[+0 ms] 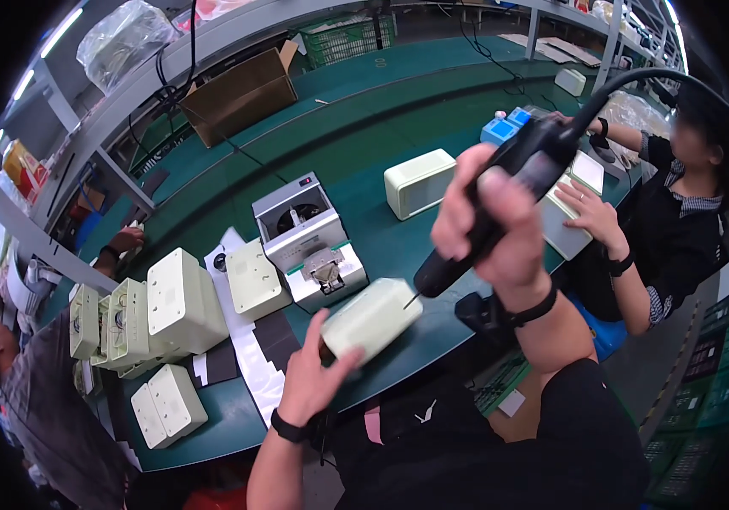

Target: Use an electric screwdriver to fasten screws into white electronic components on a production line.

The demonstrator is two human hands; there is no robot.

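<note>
My right hand [500, 221] is wrapped round a black corded electric screwdriver [513, 191], raised over the bench's near edge. Its thin bit points down and left, its tip at or close to the end of a cream plastic housing [371, 321]; contact I cannot tell. My left hand [313, 374] grips that housing from its left side, tilted over the green bench. Just beyond the housing stands a grey screw feeder [298, 223] with a metal outlet at its front. Left of the feeder lies a cream back panel [256, 279] with holes in it.
Stacked cream housings [182, 297] stand at the left, with paired cream pieces [169, 406] nearer me. A cream speaker-like box [420, 183] sits beyond my right hand. A co-worker [679, 195] handles another unit at right; a second person [50, 399] is at left. A cardboard box [241, 98] stands behind.
</note>
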